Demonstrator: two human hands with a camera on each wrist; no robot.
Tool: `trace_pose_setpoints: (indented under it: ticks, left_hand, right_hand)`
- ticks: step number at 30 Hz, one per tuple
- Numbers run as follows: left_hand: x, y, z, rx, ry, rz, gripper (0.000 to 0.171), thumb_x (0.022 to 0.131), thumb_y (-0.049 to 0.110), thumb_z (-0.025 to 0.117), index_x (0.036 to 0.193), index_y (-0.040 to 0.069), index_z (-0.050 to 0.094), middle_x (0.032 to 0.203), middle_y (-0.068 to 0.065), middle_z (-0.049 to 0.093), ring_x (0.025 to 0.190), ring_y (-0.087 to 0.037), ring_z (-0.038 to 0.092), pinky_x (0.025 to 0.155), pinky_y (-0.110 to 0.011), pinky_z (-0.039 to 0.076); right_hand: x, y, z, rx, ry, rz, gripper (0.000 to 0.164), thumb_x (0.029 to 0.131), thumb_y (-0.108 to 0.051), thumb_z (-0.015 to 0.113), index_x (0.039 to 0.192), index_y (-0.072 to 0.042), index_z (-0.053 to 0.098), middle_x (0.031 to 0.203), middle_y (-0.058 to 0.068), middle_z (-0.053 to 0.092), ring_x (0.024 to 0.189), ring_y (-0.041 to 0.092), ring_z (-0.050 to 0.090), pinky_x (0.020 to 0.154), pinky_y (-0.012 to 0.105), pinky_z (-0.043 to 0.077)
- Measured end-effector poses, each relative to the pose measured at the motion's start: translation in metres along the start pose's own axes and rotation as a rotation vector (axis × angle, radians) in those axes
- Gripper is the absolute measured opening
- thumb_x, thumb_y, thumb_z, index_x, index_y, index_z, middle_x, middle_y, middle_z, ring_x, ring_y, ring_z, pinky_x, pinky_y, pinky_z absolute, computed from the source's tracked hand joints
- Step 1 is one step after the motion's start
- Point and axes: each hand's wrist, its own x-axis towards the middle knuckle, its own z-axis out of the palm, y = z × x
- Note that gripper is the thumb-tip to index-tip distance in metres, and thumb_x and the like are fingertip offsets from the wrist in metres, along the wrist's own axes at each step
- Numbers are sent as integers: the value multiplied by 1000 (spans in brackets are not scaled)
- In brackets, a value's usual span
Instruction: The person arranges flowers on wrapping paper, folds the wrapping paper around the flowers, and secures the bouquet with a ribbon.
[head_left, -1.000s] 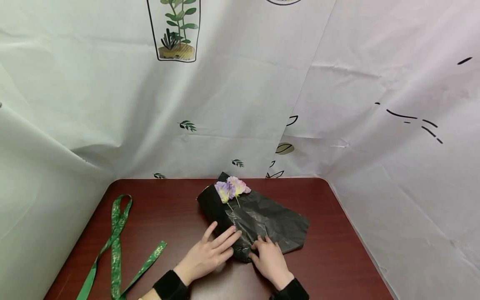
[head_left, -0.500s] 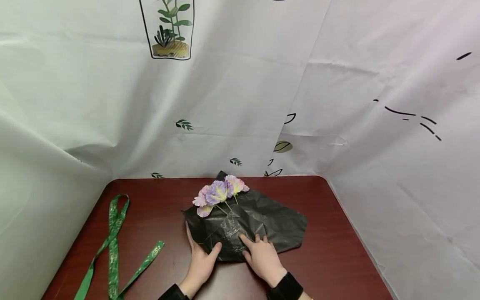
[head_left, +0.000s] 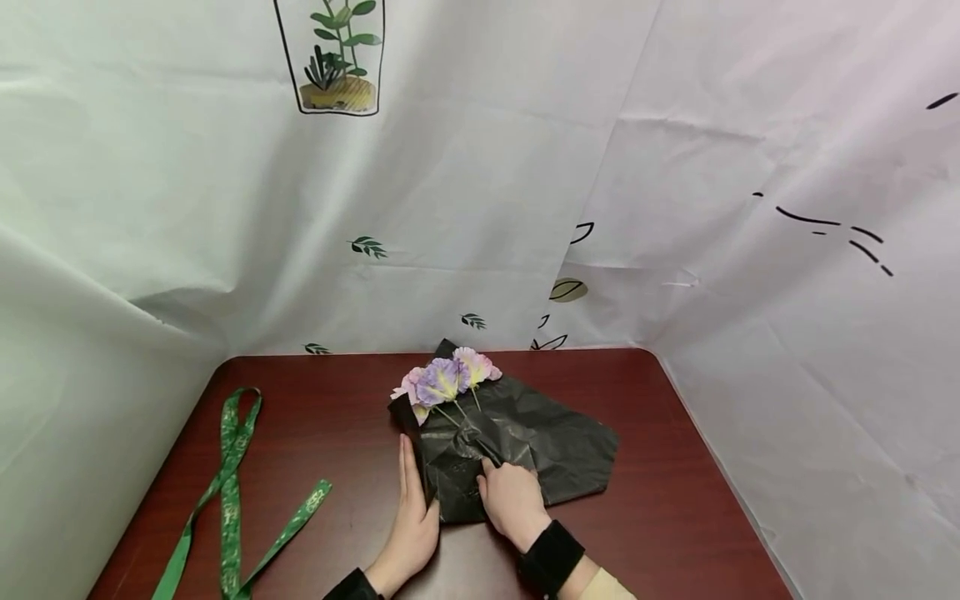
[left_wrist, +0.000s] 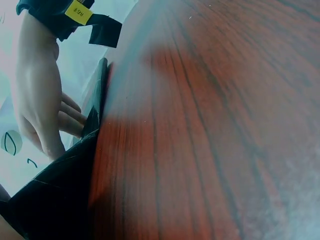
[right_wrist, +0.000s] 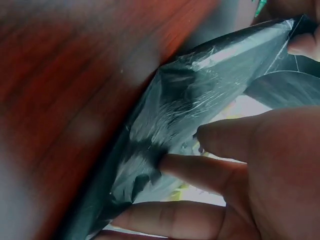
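A sheet of black wrapping paper (head_left: 573, 446) lies on the table beneath several purple, pink and yellow flowers (head_left: 442, 383), whose thin stems run down under a fold. My left hand (head_left: 408, 529) holds the paper's left flap raised, long fingers straight along the outside and thumb on the inner face. That thumb (right_wrist: 304, 46) shows over the paper's edge in the right wrist view. My right hand (head_left: 513, 504) presses its fingertips onto the crumpled middle of the paper, low on the stems. In the right wrist view its fingers (right_wrist: 172, 219) reach out fairly straight against the shiny sheet.
A green patterned ribbon (head_left: 231, 533) lies looped on the left of the reddish-brown table (head_left: 675, 533). White printed cloth (head_left: 480, 167) hangs behind the table's far edge and along both sides. Each wrist wears a black band (head_left: 551, 557).
My left hand has gone from lying over the paper to its left edge; the flap opened out, then tilted up again, baring more flowers. My right hand's fingers have pushed into the paper's middle.
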Motion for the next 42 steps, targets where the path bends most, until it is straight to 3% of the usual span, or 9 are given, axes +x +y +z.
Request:
trace_pose_setpoints:
  ticks: [5,8,13,17,25,28,33,36,42]
  left_hand:
    - [2,-4,1,26,-6,77,111,90,-22,52,178,8,-8,181,-31,-12,164,-11,-13,119,-5,-1]
    - [2,-5,2,40,-17,104,113,87,-24,51,179,8,-5,182,-29,-10,166,-18,-10,119,-6,-2]
    - [1,-7,4,45,-46,81,114,85,-25,50,179,11,-5,183,-26,-11,165,-13,-11,118,-6,-3]
    - [0,-9,5,61,-55,65,114,85,-25,49,180,11,-4,183,-27,-10,162,-3,-12,117,-6,-3]
    - [1,-9,3,58,-59,78,115,84,-27,48,180,11,-2,182,-28,-8,167,-33,-5,116,-6,-2]
    - [3,-8,4,70,-66,82,115,82,-27,49,180,10,0,182,-29,-6,167,-36,-2,118,-7,-1]
    - [8,-3,5,85,-157,67,116,85,-28,47,181,17,3,186,-19,-8,168,-43,-4,134,-51,3]
    - [12,-3,7,121,-222,103,117,84,-30,47,181,18,4,186,-18,-8,168,-50,-7,123,-83,5]
    - [18,-1,14,164,-216,186,120,82,-30,57,181,18,9,186,-20,-6,167,-54,-2,121,-85,4]
  right_hand:
    - [10,-11,-9,-102,-17,-10,35,106,-40,73,134,-21,82,76,12,75,61,32,72,68,60,65]
    - [17,-16,-22,-154,5,-20,31,104,-41,76,128,-23,84,75,10,74,57,30,71,56,53,62]
    - [30,-17,-29,-213,-5,-20,31,96,-46,83,122,-29,86,75,6,75,57,25,70,42,39,50]
    - [34,-18,-38,-203,-8,-26,31,95,-46,84,119,-26,86,77,5,76,63,26,73,45,37,52]
    - [38,-24,-50,-245,-76,-55,45,101,-54,78,142,-34,78,124,15,81,60,21,72,50,32,57]
    - [43,-21,-36,-255,-25,-91,40,105,-53,73,138,-31,80,115,13,83,63,22,72,52,33,57]
    - [48,-17,-42,-189,-20,-103,26,108,-40,71,117,-20,86,84,8,79,72,24,75,57,37,61]
    - [50,-13,-49,-150,-67,-99,23,105,-33,74,99,-14,86,79,7,77,70,24,75,60,38,63]
    - [52,6,-47,13,-124,-140,34,108,-35,70,102,-4,83,86,12,76,74,29,75,67,44,65]
